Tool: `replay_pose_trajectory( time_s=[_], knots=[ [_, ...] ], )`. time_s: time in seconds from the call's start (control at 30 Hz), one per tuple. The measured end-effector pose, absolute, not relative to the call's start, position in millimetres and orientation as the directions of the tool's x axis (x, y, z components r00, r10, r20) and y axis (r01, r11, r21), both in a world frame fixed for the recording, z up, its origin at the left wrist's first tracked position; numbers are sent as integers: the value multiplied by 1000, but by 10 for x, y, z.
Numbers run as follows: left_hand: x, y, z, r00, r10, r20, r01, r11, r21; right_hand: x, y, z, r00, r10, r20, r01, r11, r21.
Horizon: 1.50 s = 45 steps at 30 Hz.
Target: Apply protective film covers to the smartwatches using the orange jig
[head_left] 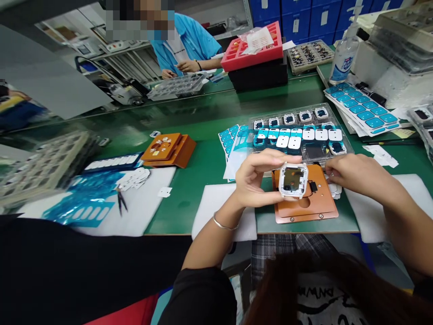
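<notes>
A white square watch case [293, 181] with a dark interior is held between the thumb and fingers of my left hand [252, 176], its inner side facing me. It is raised over an orange fixture plate [291, 211] with a round recess, which it partly hides. My right hand [355, 176] is closed at the plate's right edge, fingers curled beside a small pile of white pieces [336, 192]. What its fingertips hold, if anything, is hidden. Behind both hands lies a clear plastic tray [313, 152] with more watch cases, with a strip of white square stickers [295, 137] across it.
White foam pads [221, 203] flank the fixture. Left are an orange block [169, 149], tweezers [122, 201] and blue film [77, 198]. Blue sticker sheets [365, 108] and a pump bottle [344, 56] stand right. Across the bench, a person in blue works by a red tray [252, 54].
</notes>
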State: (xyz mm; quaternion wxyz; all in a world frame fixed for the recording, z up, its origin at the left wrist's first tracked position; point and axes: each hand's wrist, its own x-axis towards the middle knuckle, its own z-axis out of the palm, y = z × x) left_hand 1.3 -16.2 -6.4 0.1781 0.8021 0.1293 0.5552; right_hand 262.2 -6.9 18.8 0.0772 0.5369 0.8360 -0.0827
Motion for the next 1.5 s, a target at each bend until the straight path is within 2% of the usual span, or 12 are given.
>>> replay_pose_trajectory(
  time_s=[0.17, 0.3, 0.4, 0.47, 0.5, 0.57, 0.6, 0.7, 1.0, 1.27, 1.4, 1.5],
  knots=[
    [26, -198, -61, 374, 425, 824, 45, -896, 441, 2670, -48, 221, -378, 910, -174, 924, 357, -139],
    [18, -130, -52, 372, 443, 816, 30, -884, 467, 2675, -44, 220, -370, 915, -163, 926, 349, -144],
    [-219, 108, -71, 229, 616, 754, 206, -787, 581, 2697, -23, 190, -380, 914, -138, 920, 359, -155],
    [-524, 300, -103, -24, 788, 615, 450, -540, 711, 2717, -3, 165, -387, 915, -115, 916, 366, -165],
    [-703, 379, -125, -194, 837, 511, 576, -325, 750, 2725, 5, 154, -391, 914, -108, 913, 371, -167],
    [-1059, 469, -175, -485, 827, 284, 712, 185, 677, 2733, 16, 140, -394, 912, -116, 913, 373, -166],
    [-1214, 479, -201, -567, 798, 204, 703, 339, 626, 2735, 18, 136, -395, 911, -121, 913, 374, -164],
    [-1515, 417, -258, -636, 772, 22, 665, 533, 523, 2744, 15, 126, -406, 907, -113, 908, 386, -163],
    [-1568, 345, -204, -543, 822, -169, 757, 567, 323, 2790, 64, 69, -381, 905, -189, 924, 365, -116],
    [-1439, 428, -315, -478, 874, -91, 821, 481, 307, 2791, 80, 75, -402, 898, -179, 915, 383, -129],
    [-1223, 411, -236, -398, 916, 42, 868, 362, 341, 2780, 77, 146, -377, 924, -68, 914, 359, -190],
    [-917, 401, -149, -237, 952, 194, 913, 150, 380, 2746, 90, 172, -347, 921, 177, 877, 385, -288]
  ],
)
